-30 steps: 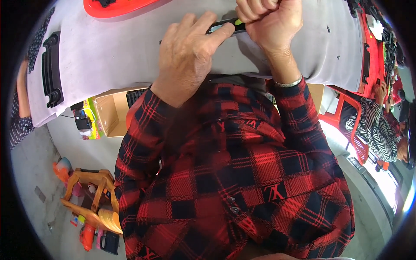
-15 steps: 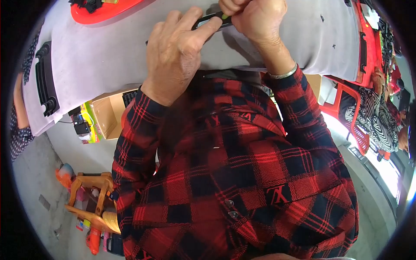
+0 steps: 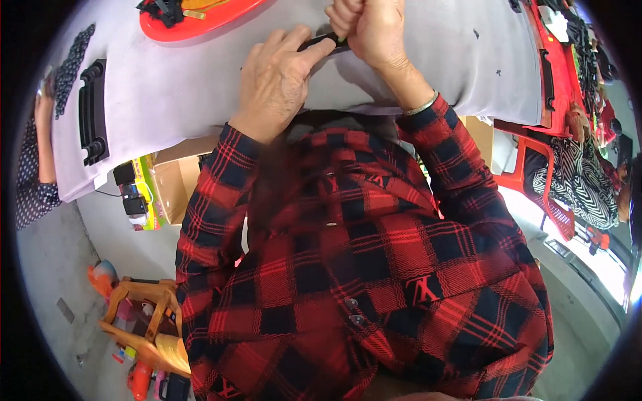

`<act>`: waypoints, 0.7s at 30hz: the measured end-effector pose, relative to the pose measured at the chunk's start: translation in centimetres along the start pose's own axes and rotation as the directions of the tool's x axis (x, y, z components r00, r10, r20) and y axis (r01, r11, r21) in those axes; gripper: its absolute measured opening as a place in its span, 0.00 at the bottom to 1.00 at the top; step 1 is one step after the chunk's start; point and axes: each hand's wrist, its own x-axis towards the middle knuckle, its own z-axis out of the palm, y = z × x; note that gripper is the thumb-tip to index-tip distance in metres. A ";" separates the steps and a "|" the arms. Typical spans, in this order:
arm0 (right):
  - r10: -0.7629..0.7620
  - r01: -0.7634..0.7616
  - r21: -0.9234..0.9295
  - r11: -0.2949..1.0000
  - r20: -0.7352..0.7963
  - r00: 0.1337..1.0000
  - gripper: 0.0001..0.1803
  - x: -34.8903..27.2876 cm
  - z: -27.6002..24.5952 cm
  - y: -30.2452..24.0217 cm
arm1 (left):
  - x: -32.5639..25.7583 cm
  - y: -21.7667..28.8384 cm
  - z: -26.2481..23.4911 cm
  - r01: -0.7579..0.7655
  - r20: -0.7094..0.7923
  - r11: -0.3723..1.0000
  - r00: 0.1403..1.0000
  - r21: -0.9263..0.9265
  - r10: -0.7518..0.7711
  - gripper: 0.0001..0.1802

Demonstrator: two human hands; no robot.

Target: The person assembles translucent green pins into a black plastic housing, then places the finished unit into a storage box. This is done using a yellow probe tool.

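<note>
My left hand (image 3: 275, 85) is closed on a slim black part (image 3: 319, 41), holding it down on the pale cloth-covered table (image 3: 180, 87). Its thumb and forefinger lie along the part, and the palm hides much of its length. My right hand (image 3: 376, 32) curls into a fist at the part's far right end. A tiny yellow-green bit shows beside its fingers. What that fist grips is hidden inside it.
At the far left a red tray (image 3: 221, 25) holds black pieces and a small gold-coloured piece. A long black plastic part (image 3: 92, 112) lies near the left table edge, close to another person's arm (image 3: 45, 134). Below are a cardboard box (image 3: 177, 187) and wooden chair (image 3: 144, 294); a red chair (image 3: 531, 160) stands right.
The view has shifted, so the red tray and left-side black part sit farther right. My right hand has turned slightly, and less yellow-green shows. Both hands stay at the black part.
</note>
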 end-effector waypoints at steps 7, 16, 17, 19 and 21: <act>-0.079 0.089 0.316 0.945 -0.045 0.996 0.25 1.1 -3.0 -3.8 | -0.1 -0.3 -0.2 0.006 0.040 0.999 0.999 -0.053 -0.004 0.22; 0.093 -0.123 0.411 0.903 0.094 0.991 0.13 2.1 -8.9 -4.6 | 0.1 -0.2 -0.6 0.026 0.051 0.996 0.998 -0.087 -0.021 0.22; 0.139 -0.154 0.208 0.966 0.086 0.987 0.12 1.9 -9.0 -5.4 | 0.0 -0.2 -0.6 0.024 0.048 0.996 0.999 -0.087 -0.020 0.23; 0.129 -0.145 -0.158 0.977 -0.106 0.986 0.12 1.7 -6.4 -6.0 | -0.1 -0.3 -0.7 0.032 0.046 0.995 0.999 -0.091 -0.028 0.23; 0.041 -0.182 -0.505 0.844 -0.278 0.960 0.13 1.8 -5.9 -5.7 | -0.1 -0.2 -0.7 0.034 0.042 0.994 0.999 -0.100 -0.030 0.23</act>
